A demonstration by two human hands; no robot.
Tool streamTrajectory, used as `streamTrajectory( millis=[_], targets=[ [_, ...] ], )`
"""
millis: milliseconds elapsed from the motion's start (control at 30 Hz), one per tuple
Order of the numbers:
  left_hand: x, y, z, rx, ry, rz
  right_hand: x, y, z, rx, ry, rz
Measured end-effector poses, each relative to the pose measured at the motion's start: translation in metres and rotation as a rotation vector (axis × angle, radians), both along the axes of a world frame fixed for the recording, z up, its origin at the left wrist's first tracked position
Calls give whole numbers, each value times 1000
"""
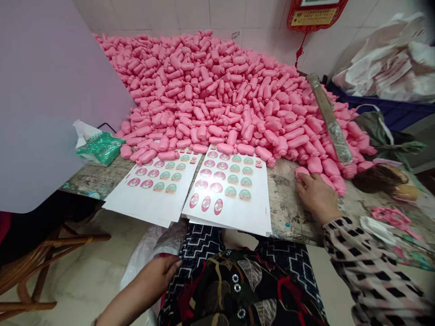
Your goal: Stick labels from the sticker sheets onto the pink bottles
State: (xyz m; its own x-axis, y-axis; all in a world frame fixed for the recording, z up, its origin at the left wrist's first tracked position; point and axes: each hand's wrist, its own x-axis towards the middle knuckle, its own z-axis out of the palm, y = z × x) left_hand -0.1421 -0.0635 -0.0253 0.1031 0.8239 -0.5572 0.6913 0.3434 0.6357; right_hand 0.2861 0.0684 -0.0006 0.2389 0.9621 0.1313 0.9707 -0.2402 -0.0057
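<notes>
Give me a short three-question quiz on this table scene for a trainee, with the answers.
1. True or false: the left hand lies on the white sheets.
2. Which is closer to the pink pile: the left hand or the right hand?
3. Fill the gap: the labels printed on the sheets are pink and ____.

Key: 1. False. 2. The right hand. 3. Green.

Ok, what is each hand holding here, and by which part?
The right hand seems to pinch a pink piece by its end; the left hand shows nothing held.
</notes>
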Motion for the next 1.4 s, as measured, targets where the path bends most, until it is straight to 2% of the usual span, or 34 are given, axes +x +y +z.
streamTrajectory(
  millis=[33, 67, 133, 200, 267, 333, 400, 467, 500, 567, 667, 733, 800, 867, 933, 1000, 1100, 1400],
  targets=[
    [9, 8, 19, -1, -123, -68, -6, -4, 6, 56, 62, 37],
    [18, 16, 37, 17, -197, -55, -14, -9, 13, 109, 166, 97],
    [38, 33, 64, 134, -340, 64, -35, -20, 30, 150, 498, 267],
    [56, 48, 79, 291, -447, 178, -61, -30, 46, 23, 930, 330],
    [74, 60, 86, 334, -526, 157, -88, -39, 57, -216, 1247, 336],
    [89, 66, 85, 190, -619, 37, -113, -46, 62, -404, 1446, 333],
    [99, 65, 79, -74, -745, -65, -134, -53, 60, -523, 1559, 360],
    [104, 59, 69, -316, -857, -91, -149, -57, 52, -592, 1597, 425],
    [105, 54, 63, -381, -885, -63, -153, -57, 46, -599, 1587, 462],
    [101, 47, 51, -370, -890, 45, -157, -54, 35, -538, 1480, 517],
    [89, 43, 40, -161, -793, 185, -152, -43, 18, -300, 1066, 527],
    [82, 45, 35, 40, -635, 196, -150, -36, 11, -194, 737, 529],
    [77, 48, 32, 297, -413, 113, -152, -32, 6, -155, 496, 547],
    [75, 49, 29, 522, -203, -51, -157, -32, 5, -139, 343, 571],
    [76, 49, 24, 619, -38, -217, -164, -34, 5, -119, 241, 585],
    [78, 46, 19, 622, 92, -328, -168, -34, 4, -109, 170, 582],
    [82, 43, 12, 598, 236, -417, -171, -33, 3, -111, 114, 582],
    [85, 40, 7, 651, 403, -473, -171, -27, 7, -187, 58, 641]
  ],
)
